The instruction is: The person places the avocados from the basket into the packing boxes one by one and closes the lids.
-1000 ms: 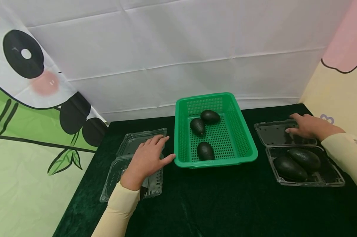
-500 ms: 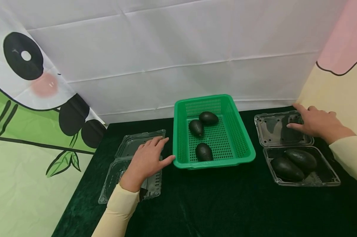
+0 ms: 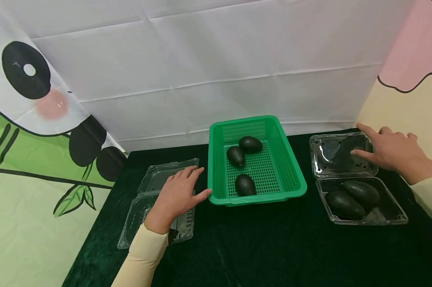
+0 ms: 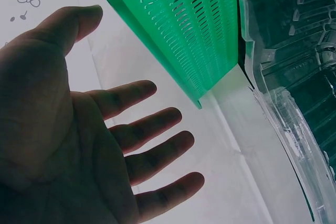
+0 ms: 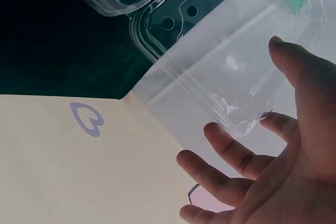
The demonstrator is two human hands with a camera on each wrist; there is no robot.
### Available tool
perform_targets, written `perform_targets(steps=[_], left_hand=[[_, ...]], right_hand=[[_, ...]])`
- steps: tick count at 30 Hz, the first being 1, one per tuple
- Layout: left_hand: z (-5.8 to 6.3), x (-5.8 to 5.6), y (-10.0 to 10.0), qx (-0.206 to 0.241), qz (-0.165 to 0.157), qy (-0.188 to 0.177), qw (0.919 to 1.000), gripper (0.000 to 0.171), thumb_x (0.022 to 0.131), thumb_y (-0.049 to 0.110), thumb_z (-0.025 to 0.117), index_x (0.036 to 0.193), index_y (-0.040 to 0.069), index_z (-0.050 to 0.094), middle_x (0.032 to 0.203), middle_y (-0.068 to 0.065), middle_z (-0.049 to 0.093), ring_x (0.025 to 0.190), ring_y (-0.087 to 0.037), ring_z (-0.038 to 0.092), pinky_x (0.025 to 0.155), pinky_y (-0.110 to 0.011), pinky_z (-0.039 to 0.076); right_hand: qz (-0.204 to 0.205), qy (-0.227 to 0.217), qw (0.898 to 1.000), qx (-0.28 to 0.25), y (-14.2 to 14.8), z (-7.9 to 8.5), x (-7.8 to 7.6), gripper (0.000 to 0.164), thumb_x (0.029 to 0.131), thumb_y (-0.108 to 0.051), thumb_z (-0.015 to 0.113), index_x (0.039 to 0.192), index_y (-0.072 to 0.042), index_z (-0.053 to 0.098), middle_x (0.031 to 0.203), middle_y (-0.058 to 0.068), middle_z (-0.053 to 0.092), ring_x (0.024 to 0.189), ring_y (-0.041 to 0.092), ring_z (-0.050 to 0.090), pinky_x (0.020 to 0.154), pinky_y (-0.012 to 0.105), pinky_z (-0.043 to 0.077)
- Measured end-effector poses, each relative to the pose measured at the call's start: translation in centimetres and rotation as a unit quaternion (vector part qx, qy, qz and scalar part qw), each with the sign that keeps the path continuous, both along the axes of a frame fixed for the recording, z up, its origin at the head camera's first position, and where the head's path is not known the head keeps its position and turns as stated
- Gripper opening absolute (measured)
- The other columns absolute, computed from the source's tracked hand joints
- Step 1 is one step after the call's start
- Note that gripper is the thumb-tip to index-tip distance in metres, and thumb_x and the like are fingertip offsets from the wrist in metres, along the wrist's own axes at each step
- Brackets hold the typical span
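Note:
My left hand (image 3: 176, 195) hovers with spread fingers over the left clear plastic clamshell box (image 3: 129, 227), its thumb beside the corner of the green basket (image 3: 298, 189). That box lies with its lid back; my hand hides part of its inside. At the right, my right hand (image 3: 398, 153) is spread beside the raised lid (image 3: 332, 155) of a second clamshell. Whether a fingertip touches the lid (image 5: 231, 77) I cannot tell. Two dark avocados (image 3: 360, 193) lie side by side in that clamshell's tray (image 3: 389, 197). Neither hand holds anything.
Inside the green basket, between the two clamshells, lie three dark avocados (image 3: 245, 185). Dark green cloth (image 3: 273, 243) covers the table. A white cloth wall (image 3: 201, 79) stands behind, with printed panels at both sides.
My right hand has drawn off to the right, its fingers spreading away from the right clamshell's lid. More of that lid's face now shows. My left hand has hardly moved.

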State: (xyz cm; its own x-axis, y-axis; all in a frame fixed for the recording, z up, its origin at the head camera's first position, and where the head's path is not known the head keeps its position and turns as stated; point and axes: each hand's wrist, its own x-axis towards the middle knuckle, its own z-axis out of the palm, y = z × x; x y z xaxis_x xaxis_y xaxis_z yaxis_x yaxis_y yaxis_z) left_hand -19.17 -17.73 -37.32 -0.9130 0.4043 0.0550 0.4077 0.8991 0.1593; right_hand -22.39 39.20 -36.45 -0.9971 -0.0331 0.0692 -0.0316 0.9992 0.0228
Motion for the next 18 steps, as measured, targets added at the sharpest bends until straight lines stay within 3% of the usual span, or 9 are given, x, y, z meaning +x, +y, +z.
perform_targets(steps=[7, 18], left_hand=[[0.1, 0.0, 0.0, -0.001, -0.002, 0.0, 1.0, 0.077, 0.098, 0.06, 0.061, 0.156, 0.012, 0.046, 0.157, -0.018, 0.043, 0.14, -0.041, 0.045, 0.11, -0.065, 0.037], [0.3, 0.1, 0.1, 0.007, -0.004, 0.001, 1.0, 0.077, 0.098, 0.06, 0.061, 0.157, 0.012, 0.045, 0.158, -0.018, 0.043, 0.141, -0.041, 0.044, 0.111, -0.064, 0.036]], right_hand=[[0.004, 0.042, 0.999, 0.005, -0.2, -0.3, 1.9, 0.092, 0.096, -0.053, 0.068, 0.162, -0.01, 0.021, 0.107, 0.042, 0.049, 0.082, 0.06, 0.055, 0.078, 0.078, 0.039], [-0.006, 0.067, 0.997, -0.028, 0.1, -0.8, 4.6, 0.097, 0.096, -0.05, 0.07, 0.165, -0.012, 0.014, 0.125, 0.048, 0.042, 0.115, 0.063, 0.044, 0.091, 0.082, 0.031]])
